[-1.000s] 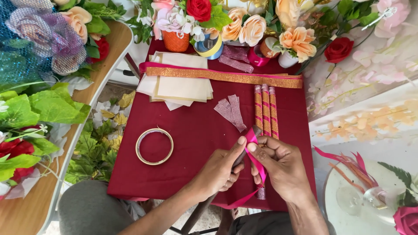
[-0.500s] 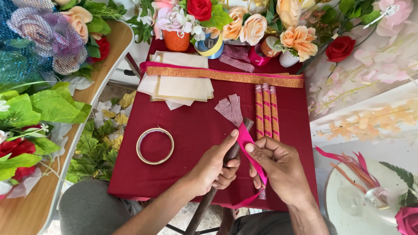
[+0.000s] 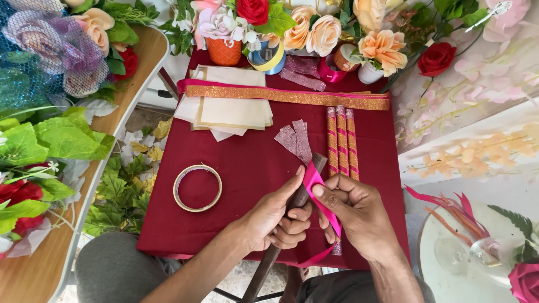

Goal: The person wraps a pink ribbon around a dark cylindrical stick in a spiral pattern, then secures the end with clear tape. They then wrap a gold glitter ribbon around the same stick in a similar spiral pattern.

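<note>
While the left hand (image 3: 275, 221) grips the dark stick (image 3: 297, 199), its long axis pointing away, the right hand (image 3: 356, 216) pinches pink ribbon (image 3: 314, 179) just beside.

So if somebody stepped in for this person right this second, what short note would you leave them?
Left hand: grip closed around the dark stick, held slanting over the maroon cloth.
Right hand: pinching the pink ribbon against the stick's upper end; its tail hangs below the hand.
Nearby: three wrapped sticks, glittery strips, tape ring, cream paper sheets, long gold band.
Done: ribbon started at the tip.
Left: the stick below is bare, so probably wind downward.
</note>
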